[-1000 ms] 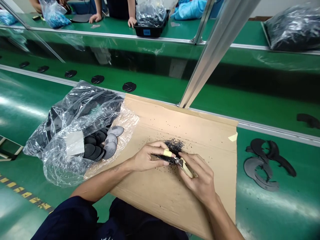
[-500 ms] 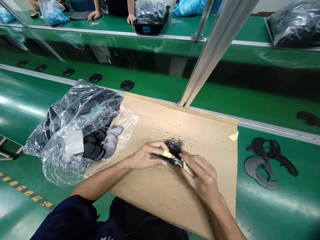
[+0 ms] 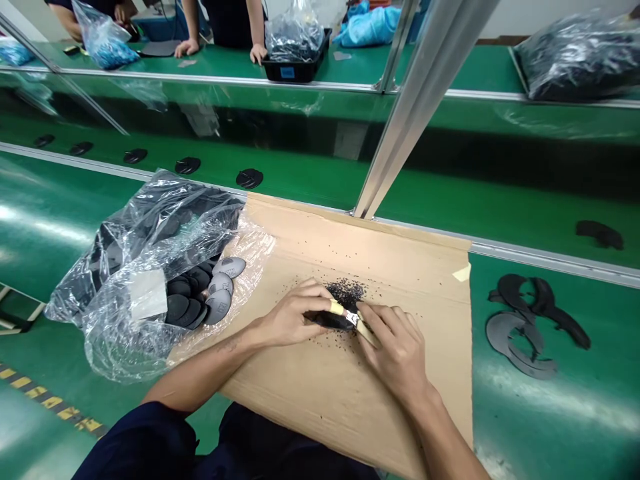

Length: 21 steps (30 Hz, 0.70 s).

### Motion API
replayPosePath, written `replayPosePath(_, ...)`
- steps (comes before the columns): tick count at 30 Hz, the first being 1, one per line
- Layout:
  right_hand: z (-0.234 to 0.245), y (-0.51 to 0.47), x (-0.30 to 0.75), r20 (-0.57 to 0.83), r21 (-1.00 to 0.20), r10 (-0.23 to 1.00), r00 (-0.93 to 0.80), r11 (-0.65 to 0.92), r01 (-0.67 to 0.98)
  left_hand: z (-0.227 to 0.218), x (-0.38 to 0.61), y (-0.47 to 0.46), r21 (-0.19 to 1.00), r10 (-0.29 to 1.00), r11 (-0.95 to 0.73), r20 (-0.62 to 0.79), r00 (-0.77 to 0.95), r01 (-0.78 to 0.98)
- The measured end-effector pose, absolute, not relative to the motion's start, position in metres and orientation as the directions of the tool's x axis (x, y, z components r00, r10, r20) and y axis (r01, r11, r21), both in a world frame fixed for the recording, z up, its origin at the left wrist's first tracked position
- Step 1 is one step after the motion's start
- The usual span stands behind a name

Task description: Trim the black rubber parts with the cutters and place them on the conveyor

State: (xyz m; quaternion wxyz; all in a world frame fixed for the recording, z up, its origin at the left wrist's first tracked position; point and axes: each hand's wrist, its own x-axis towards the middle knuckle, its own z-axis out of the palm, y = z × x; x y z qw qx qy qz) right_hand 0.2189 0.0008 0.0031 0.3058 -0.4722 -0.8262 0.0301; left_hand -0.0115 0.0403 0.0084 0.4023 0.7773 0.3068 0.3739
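Note:
Over the cardboard sheet (image 3: 310, 390), my left hand (image 3: 287, 317) grips a dark, rounded plastic piece (image 3: 329, 321) between thumb and fingers. Yellow tape wraps one of its fingertips. My right hand (image 3: 400, 347) is closed around nippers (image 3: 367, 333) with pale yellow handles. The metal jaws meet the right edge of the plastic piece; I cannot tell whether they are closed on it. Tiny black clippings (image 3: 346, 289) lie in a heap just beyond both hands, with more scattered around.
A clear plastic bag (image 3: 115, 280) at left spills dark oval pieces (image 3: 219, 307). Curved black parts (image 3: 520, 333) lie on the green table at right. Black parts (image 3: 249, 178) sit in a row on the green belt behind a metal post (image 3: 395, 127). A co-worker's hands (image 3: 257, 53) rest across from me.
The plastic piece has turned in my left hand, showing more of its dark face. The nippers have shifted slightly with my right hand. The whole view has moved a little.

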Motion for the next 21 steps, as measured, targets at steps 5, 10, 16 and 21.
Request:
replayPosePath(5, 0.007, 0.001, 0.218, 0.452, -0.603, 0.86, -0.239, 0.492, 0.628, 0.0, -0.012, 0.041, 0.86, 0.855, -0.465, 0.376, 0.357, 0.21)
replayPosePath(10, 0.013, 0.0, 0.216, 0.394, -0.772, 0.881, -0.262, 0.472, 0.426, 0.003, -0.01, 0.039, 0.912, 0.882, -0.403, 0.363, 0.3, 0.081)
replayPosePath(16, 0.013, -0.006, 0.214, 0.451, -0.726, 0.8, -0.397, 0.587, 0.358, -0.002, -0.009, 0.036, 0.796, 0.802, -0.567, 0.476, 0.361, 0.213)
replayPosePath(21, 0.019, -0.007, 0.214, 0.449, -0.779, 0.813, -0.372, 0.559, 0.282, -0.012, -0.012, 0.037, 0.688, 0.744, -0.658, 0.529, 0.41, 0.307)
